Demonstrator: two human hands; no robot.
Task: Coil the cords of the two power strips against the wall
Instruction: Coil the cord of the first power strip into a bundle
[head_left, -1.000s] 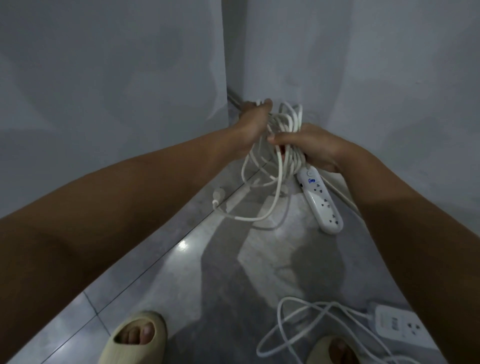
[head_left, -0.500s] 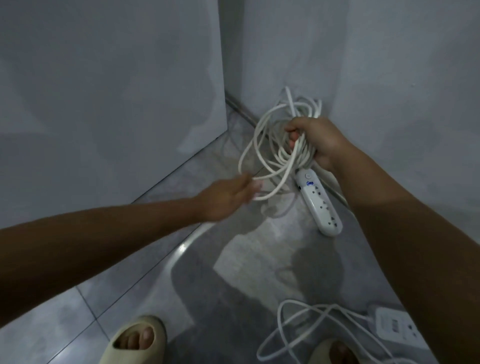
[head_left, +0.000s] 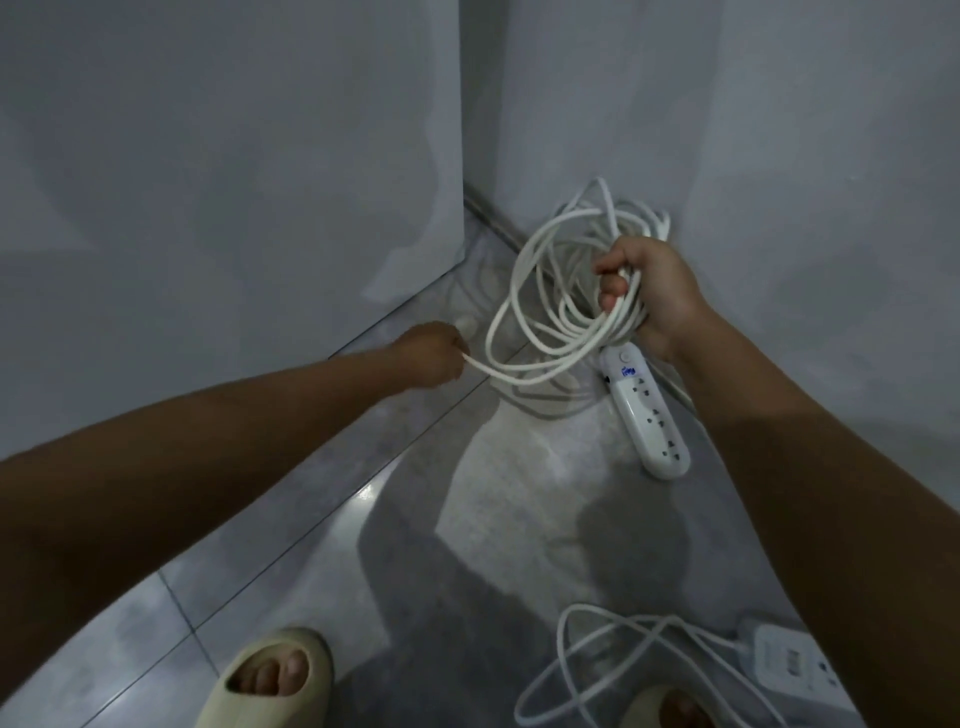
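Fingers (head_left: 612, 285) of the right hand (head_left: 657, 299) are curled round the coil (head_left: 540, 317) so loops are held together; the cord's free end (head_left: 485, 366) is pinched in the left hand (head_left: 430, 356) (next loop, probably). The power strip (head_left: 647, 410) is seen on the floor (head_left: 519, 493) by the wall (head_left: 779, 156).

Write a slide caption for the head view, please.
Right hand grips the coil, left hand holds its end; second cord lies loose.
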